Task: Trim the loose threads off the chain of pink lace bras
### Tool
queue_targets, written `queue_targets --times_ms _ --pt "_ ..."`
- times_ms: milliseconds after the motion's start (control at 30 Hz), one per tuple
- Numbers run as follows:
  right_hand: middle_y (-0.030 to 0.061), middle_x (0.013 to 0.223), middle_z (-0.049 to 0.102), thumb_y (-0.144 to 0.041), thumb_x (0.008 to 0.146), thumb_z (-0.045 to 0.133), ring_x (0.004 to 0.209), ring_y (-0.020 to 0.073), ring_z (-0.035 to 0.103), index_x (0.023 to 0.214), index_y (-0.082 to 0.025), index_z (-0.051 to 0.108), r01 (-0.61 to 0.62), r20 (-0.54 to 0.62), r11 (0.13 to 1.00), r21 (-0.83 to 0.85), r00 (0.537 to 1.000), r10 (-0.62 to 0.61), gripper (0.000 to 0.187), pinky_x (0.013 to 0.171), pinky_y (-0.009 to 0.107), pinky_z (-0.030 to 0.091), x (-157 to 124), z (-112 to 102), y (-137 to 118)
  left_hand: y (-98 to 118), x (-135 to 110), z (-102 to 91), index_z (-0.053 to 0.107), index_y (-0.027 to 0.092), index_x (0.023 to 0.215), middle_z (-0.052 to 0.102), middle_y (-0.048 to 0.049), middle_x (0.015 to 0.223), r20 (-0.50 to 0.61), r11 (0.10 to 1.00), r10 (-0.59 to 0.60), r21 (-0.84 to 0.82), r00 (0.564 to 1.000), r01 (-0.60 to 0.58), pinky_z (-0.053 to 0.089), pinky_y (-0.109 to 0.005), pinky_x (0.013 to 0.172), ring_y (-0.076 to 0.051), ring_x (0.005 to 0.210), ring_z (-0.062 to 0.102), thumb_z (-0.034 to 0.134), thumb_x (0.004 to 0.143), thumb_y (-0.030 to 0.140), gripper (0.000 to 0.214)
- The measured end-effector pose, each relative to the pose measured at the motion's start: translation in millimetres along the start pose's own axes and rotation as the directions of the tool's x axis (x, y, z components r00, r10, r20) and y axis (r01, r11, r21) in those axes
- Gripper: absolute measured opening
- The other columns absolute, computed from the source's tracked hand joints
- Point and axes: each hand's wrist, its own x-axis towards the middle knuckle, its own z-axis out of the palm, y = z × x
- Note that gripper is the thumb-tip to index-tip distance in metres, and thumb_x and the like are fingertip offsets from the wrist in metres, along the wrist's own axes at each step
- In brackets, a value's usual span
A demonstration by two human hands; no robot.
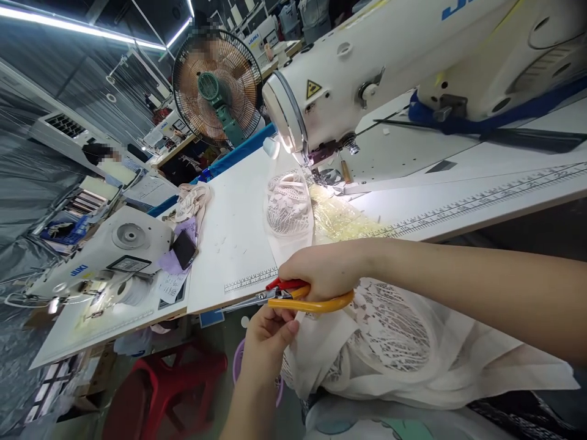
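My right hand (321, 269) is closed around a pair of scissors (316, 304) with yellow-orange handles and a red part by the pivot. The blades point left, past the table's front edge. Just below them, my left hand (268, 339) pinches the edge of a cream lace garment (394, 330), which drapes across my lap to the right. A moulded lace cup (288, 205) of similar fabric lies on the table under the sewing machine head (293, 116). Beside it sits a crinkled pale yellow, see-through material (343, 217).
A ruler strip (481, 205) runs along the table edge. Left stand a second sewing machine (123, 244), a phone (184, 249) on purple paper and a fabric pile (190, 201). A red stool (169, 379) and purple bin (238, 360) are below; a large fan (217, 88) stands behind.
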Motion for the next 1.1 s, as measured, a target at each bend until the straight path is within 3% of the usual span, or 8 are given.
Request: queue_targets --times_ms 267,500,600,700,767,833,933,1100 --pt "-0.0025 0.063 0.048 -0.022 0.066 0.058 0.054 0.0141 0.044 0.066 -0.022 0.039 -0.007 0.019 1.0 0.009 1.0 0.007 0.019 0.046 0.026 0.031 0.6 0.2 -2.3 -9.6 1.9 -3.1 0.063 0.015 0.064 0.062 -0.0012 0.066 -0.026 0.998 0.012 -0.066 1.0 -0.014 0.044 -0.023 0.061 -0.013 0.064 0.054 0.082 0.058 0.03 0.025" --pt "-0.0026 0.064 0.046 -0.019 0.067 0.058 0.054 0.0132 0.042 0.065 -0.022 0.037 -0.01 0.007 1.0 0.014 1.0 0.009 0.021 0.048 0.026 0.032 1.0 3.8 -8.4 -5.5 0.0 3.4 0.07 0.016 0.081 0.068 -0.0041 0.075 0.022 0.998 0.008 -0.056 1.0 -0.007 0.047 -0.031 0.075 -0.018 0.075 0.061 0.08 0.062 0.032 0.026" --pt "-0.0028 0.064 0.046 -0.019 0.066 0.057 0.053 0.0129 0.041 0.064 -0.022 0.036 -0.007 -0.002 1.0 0.022 1.0 0.007 0.022 0.047 0.026 0.031 0.8 8.8 -8.4 -6.5 -1.1 3.2 0.071 0.015 0.082 0.069 -0.0047 0.074 0.052 0.998 -0.028 -0.054 0.998 0.031 0.045 -0.029 0.072 -0.018 0.073 0.06 0.078 0.066 0.033 0.025" --pt "-0.0024 0.065 0.047 -0.021 0.07 0.056 0.055 0.0139 0.042 0.066 -0.022 0.035 -0.048 -0.097 0.994 0.099 0.994 0.058 0.021 0.048 0.026 0.031 -3.7 17.2 -8.9 -8.5 -2.0 0.9 0.069 0.015 0.076 0.066 -0.0025 0.071 0.024 0.996 -0.023 -0.085 0.999 0.025 0.042 -0.025 0.064 -0.014 0.066 0.056 0.078 0.065 0.033 0.023" --pt "-0.0018 0.067 0.048 -0.026 0.075 0.054 0.057 0.0146 0.044 0.068 -0.023 0.033 -0.105 -0.225 0.975 0.198 0.963 0.149 0.022 0.05 0.026 0.033 -11.2 24.1 -11.3 -7.9 -3.2 -0.3 0.067 0.015 0.072 0.062 -0.0004 0.066 -0.035 0.994 -0.03 -0.103 0.999 0.026 0.038 -0.022 0.059 -0.011 0.06 0.052 0.079 0.063 0.033 0.024" --pt "-0.0015 0.068 0.048 -0.035 0.075 0.058 0.058 0.015 0.045 0.07 -0.023 0.032 -0.169 -0.274 0.942 0.289 0.928 0.251 0.028 0.052 0.026 0.036 -22.2 31.9 -14.3 -5.8 -4.8 -1.5 0.064 0.014 0.069 0.059 0.0007 0.062 -0.083 0.991 -0.064 -0.122 0.995 0.053 0.035 -0.021 0.055 -0.01 0.056 0.048 0.08 0.062 0.035 0.027" --pt "0.0017 0.071 0.054 -0.046 0.067 0.065 0.06 0.0192 0.049 0.07 -0.023 0.04 -0.285 -0.169 0.928 0.24 0.929 0.329 0.034 0.053 0.03 0.039 -41.4 46.4 -14.8 -3.2 -6.5 -4.3 0.063 0.014 0.068 0.058 0.0003 0.062 -0.129 0.986 -0.072 -0.161 0.989 0.05 0.034 -0.021 0.055 -0.01 0.056 0.047 0.081 0.059 0.037 0.031" --pt "0.0106 0.082 0.063 -0.049 0.07 0.061 0.073 0.0321 0.057 0.079 -0.021 0.059 -0.388 -0.059 0.92 0.047 0.919 0.391 0.029 0.064 0.043 0.041 -63.5 73.6 -4.4 -5.1 -7.5 -9.9 0.063 0.013 0.067 0.059 -0.0005 0.062 -0.14 0.981 -0.061 -0.189 0.988 0.034 0.035 -0.022 0.058 -0.01 0.057 0.048 0.081 0.059 0.037 0.031"
